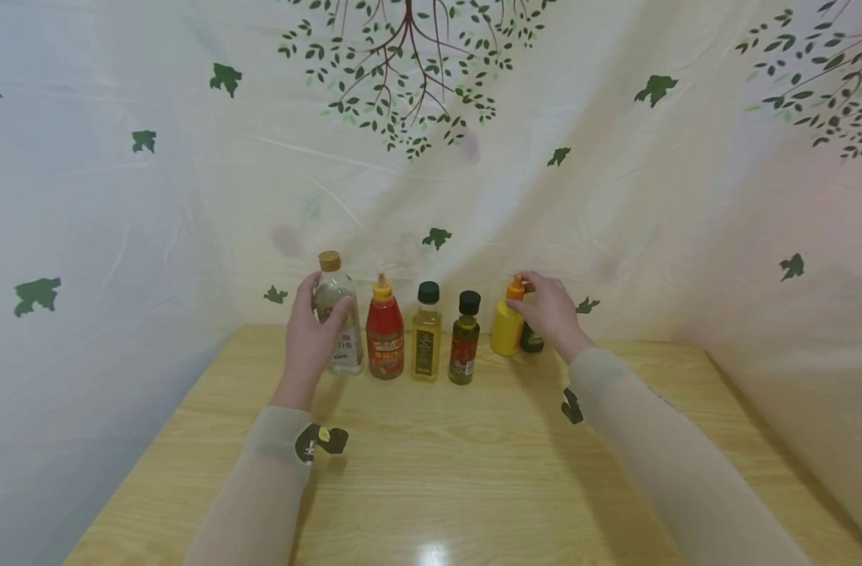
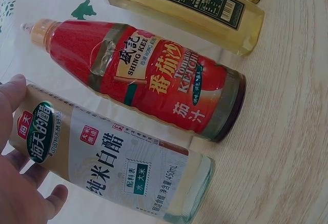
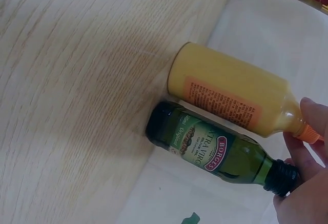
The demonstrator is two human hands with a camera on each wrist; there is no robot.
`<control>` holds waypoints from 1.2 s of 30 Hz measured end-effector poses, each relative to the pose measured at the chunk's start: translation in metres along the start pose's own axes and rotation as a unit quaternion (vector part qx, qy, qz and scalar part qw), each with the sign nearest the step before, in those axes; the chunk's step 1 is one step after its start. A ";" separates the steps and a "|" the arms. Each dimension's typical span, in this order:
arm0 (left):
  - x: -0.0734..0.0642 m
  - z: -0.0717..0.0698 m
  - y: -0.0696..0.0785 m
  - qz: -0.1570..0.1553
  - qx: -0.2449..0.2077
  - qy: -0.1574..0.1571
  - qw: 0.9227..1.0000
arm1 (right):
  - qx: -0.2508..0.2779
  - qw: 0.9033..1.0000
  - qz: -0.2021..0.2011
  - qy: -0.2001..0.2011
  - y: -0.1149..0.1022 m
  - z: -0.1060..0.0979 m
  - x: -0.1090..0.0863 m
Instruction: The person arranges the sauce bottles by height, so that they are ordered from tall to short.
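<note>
Left fingers (image 1: 340,312) curled round clear bottle (image 1: 347,338), right fingers (image 1: 537,281) pinching orange-topped yellow bottle (image 1: 504,330)

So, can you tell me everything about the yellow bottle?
The yellow bottle looks like smooth plastic, with a round body, sloping shoulders and a ribbed orange cap. Its orange label has small dark print, too tiny to read. It's roughly upright near the back of the wooden table, close beside the green bottle. The right-hand grip holds it near the top. I can't tell whether its base touches the table.
</note>
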State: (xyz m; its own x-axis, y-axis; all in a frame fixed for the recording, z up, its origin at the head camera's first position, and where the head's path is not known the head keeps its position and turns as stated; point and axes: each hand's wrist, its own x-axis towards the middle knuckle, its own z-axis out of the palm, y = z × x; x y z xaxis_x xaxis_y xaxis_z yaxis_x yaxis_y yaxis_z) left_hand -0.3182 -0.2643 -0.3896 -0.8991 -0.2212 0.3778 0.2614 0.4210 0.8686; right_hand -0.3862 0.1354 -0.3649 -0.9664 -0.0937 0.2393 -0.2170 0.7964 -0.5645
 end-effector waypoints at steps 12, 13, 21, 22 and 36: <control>0.001 -0.001 -0.001 0.001 -0.003 -0.002 1.000 | 0.003 1.000 0.001 0.018 0.000 0.003 0.000; 0.001 -0.001 -0.001 0.001 -0.003 -0.003 1.000 | 0.002 1.000 0.002 0.020 0.000 0.003 -0.001; 0.002 -0.001 -0.002 -0.004 -0.001 -0.004 1.000 | -0.003 1.000 -0.004 0.030 0.001 0.002 -0.004; 0.001 -0.001 -0.002 -0.005 -0.001 -0.003 1.000 | -0.004 0.999 -0.006 0.031 0.001 0.002 -0.005; 0.001 0.000 -0.001 -0.004 0.000 0.001 1.000 | -0.018 0.997 -0.051 0.062 -0.004 -0.005 -0.018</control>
State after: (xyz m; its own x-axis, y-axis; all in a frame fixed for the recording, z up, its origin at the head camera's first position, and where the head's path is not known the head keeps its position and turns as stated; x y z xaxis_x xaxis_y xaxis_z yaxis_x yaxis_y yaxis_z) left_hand -0.3192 -0.2650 -0.3906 -0.9001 -0.2262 0.3724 0.2550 0.4195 0.8712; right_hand -0.3671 0.1369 -0.3631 -0.9147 -0.1016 0.3912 -0.3056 0.8073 -0.5048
